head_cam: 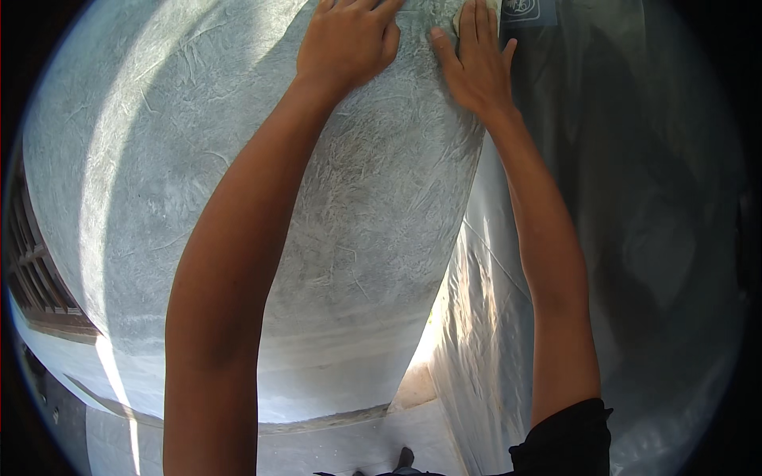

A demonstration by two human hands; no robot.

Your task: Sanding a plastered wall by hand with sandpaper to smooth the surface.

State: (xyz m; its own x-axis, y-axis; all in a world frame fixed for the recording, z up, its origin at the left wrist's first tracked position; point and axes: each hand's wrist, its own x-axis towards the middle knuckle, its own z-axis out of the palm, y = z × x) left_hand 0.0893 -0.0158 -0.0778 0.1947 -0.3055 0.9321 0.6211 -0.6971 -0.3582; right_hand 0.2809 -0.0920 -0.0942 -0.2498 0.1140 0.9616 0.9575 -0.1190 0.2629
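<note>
A grey, mottled plaster wall [381,196] with fine creases and trowel-like marks fills the middle of the view. My left hand [348,44] is at the wall near the top edge, its fingertips cut off by the frame. Close to the wall's right edge, my right hand [479,65] lies palm down, thumb and little finger spread. Under its middle fingers is a pale, thin pad [458,21], mostly hidden, pressed to the surface; its material is unclear.
Clear plastic sheeting [494,297] hangs along the wall's right edge, and a darker sheet stretch [631,178] fills the right side. A printed label [528,12] is beside my right hand. Low left is a wooden window frame [41,279]. Grey floor [333,446] and a dark shoe [406,458] show below.
</note>
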